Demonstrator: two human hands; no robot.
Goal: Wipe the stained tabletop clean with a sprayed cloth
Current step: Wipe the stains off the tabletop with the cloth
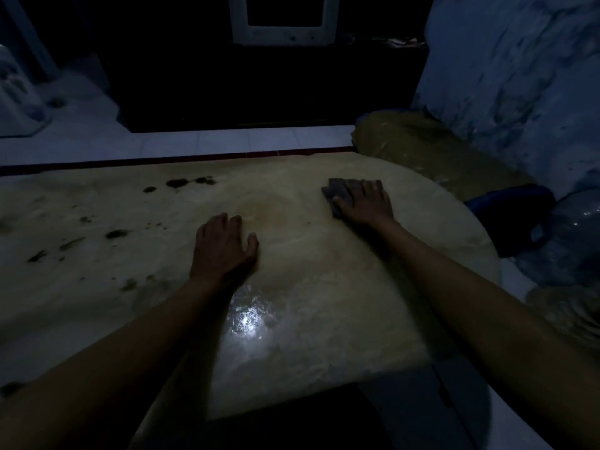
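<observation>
While the right hand [365, 203] lies flat on a dark folded cloth [339, 193], fingers straight and pressing it down, the cloth pokes out ahead of the fingertips and to their left, toward the far right part of the tabletop [324, 287]. The left hand [224, 248] rests palm-down on the bare surface nearer the middle, fingers loosely spread, holding nothing. Dark stains [181, 182] dot the far and left areas, well apart from the cloth; a wet glare [246, 319] shines near the left wrist. I can read no writing anywhere. The room is dim: a pale-framed screen [282, 24] is cut off at the top, and a blue shape [516, 216] beside the table is hard to make out.
</observation>
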